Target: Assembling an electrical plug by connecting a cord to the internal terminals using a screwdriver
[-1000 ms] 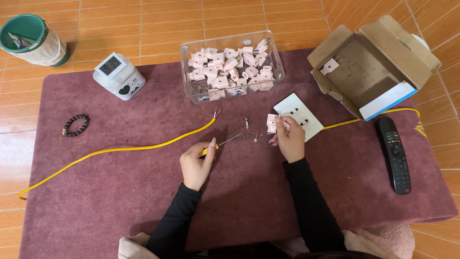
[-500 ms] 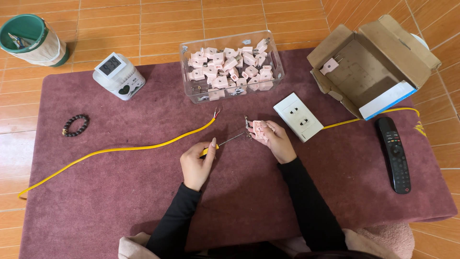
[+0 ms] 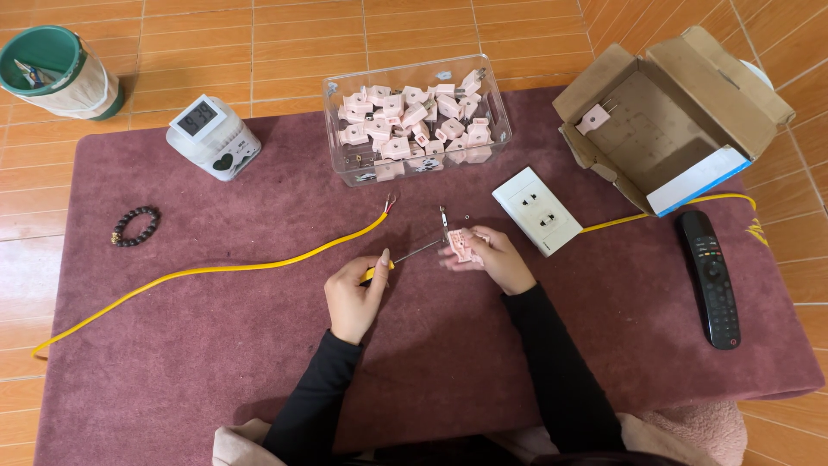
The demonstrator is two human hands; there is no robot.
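Observation:
My left hand grips a small screwdriver with a yellow handle, its thin shaft pointing right toward a pink plug part. My right hand holds that pink plug part just above the maroon mat. A metal prong and a tiny screw lie on the mat just beyond the hands. The bare end of a yellow cable lies left of them.
A clear bin of several pink plugs stands at the back. A white wall socket plate, an open cardboard box with one pink plug, a black remote, a small white clock, a bead bracelet and a green cup surround the hands.
My right hand moved left from beside the white socket plate, bringing the pink plug part to the screwdriver tip. My left hand has stayed nearly still.

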